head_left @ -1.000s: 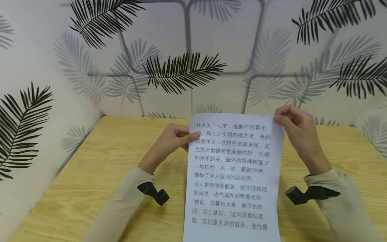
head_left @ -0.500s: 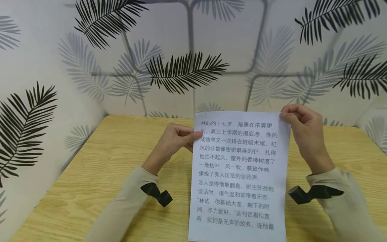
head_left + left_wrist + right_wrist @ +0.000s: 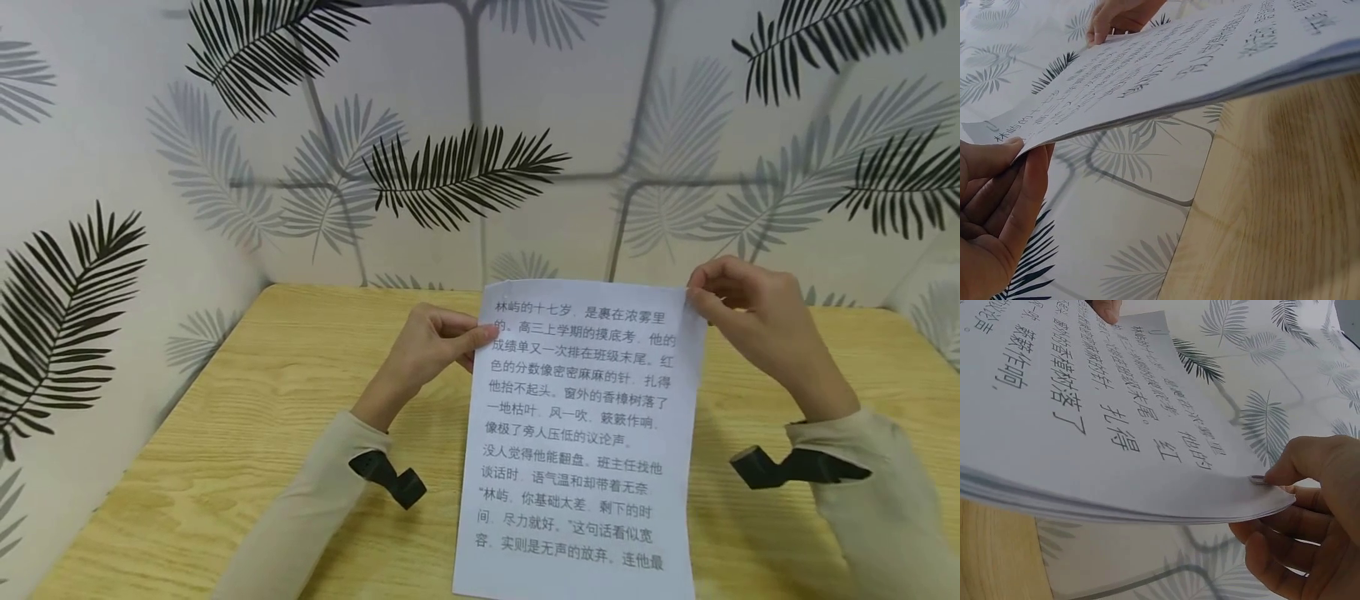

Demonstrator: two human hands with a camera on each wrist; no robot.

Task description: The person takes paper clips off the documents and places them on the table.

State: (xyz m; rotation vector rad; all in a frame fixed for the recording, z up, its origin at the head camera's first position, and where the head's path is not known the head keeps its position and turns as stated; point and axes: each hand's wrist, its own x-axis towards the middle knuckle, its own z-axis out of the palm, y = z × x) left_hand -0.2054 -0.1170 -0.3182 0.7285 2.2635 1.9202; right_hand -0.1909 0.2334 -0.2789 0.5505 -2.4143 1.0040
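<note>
A thin stack of printed paper sheets (image 3: pixel 577 433) is held up, its text facing me. My left hand (image 3: pixel 423 354) grips the left edge near the top, thumb in front and fingers behind. At the top right corner, my right hand (image 3: pixel 761 325) pinches a small paper clip (image 3: pixel 1258 480) against the sheets, thumb on its front and fingers behind the corner. The right wrist view shows the layered sheet edges bowing toward that corner. Another paper clip (image 3: pixel 990 127) sits at the top left corner, close to my left thumb.
A light wood-grain table (image 3: pixel 247 433) lies beneath the paper. White walls (image 3: pixel 420 92) with a leaf pattern stand behind it and at the left. Each sleeve carries a black wrist camera, one on the left (image 3: pixel 388 479) and one on the right (image 3: pixel 798 467).
Over the last half second the stack has swung slightly left at its lower end. My right hand has tilted, with its wrist and forearm shifting right. The left hand keeps its grip.
</note>
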